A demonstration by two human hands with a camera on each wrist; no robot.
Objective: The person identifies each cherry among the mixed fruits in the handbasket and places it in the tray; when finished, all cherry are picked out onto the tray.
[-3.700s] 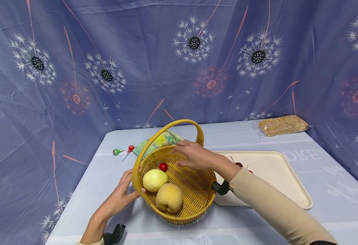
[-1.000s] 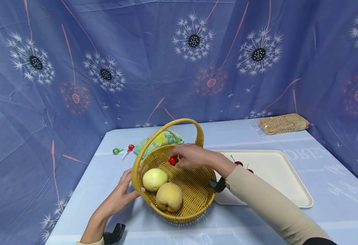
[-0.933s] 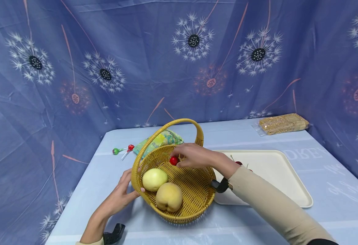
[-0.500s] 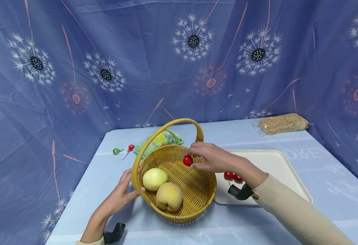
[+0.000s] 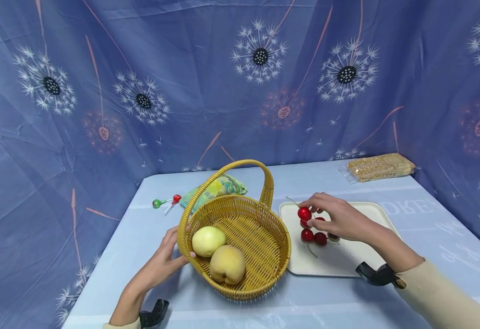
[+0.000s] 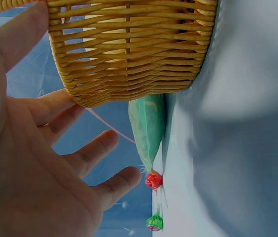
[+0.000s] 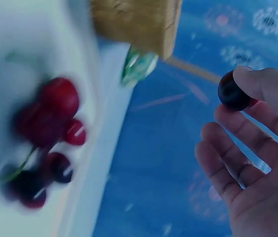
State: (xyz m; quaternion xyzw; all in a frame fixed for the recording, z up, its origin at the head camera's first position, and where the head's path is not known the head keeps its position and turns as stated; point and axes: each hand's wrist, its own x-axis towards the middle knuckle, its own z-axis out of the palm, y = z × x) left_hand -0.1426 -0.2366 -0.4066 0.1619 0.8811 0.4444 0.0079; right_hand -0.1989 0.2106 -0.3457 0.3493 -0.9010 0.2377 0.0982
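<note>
A yellow wicker basket [image 5: 260, 246] with an arched handle stands tilted toward me, with a pale yellow-green fruit [image 5: 208, 241] and a peach-like yellow fruit [image 5: 227, 265] in its left side. My left hand [image 5: 163, 258] holds the basket's left side at the handle's base. Thumb and forefinger touch its edge in the left wrist view, while other fingers spread away. Above the cream tray [image 5: 350, 267], my right hand [image 5: 338, 217] pinches a red cherry [image 5: 304, 214] between thumb and forefinger. Beneath that hand, several cherries [image 5: 319, 238] lie on the tray, partly hidden.
Behind the basket lies a green-yellow packet [image 5: 223, 185]. Two lollipops, one green [image 5: 156, 203] and one red [image 5: 176, 198], are left of it. A clear-wrapped tan block [image 5: 381, 167] sits at the back right. A blue patterned curtain [image 5: 207, 91] closes off the back.
My right hand picked up the cherry inside the basket, lifted it over the right rim and carried it right, above the tray. The left hand and basket stayed in place.
</note>
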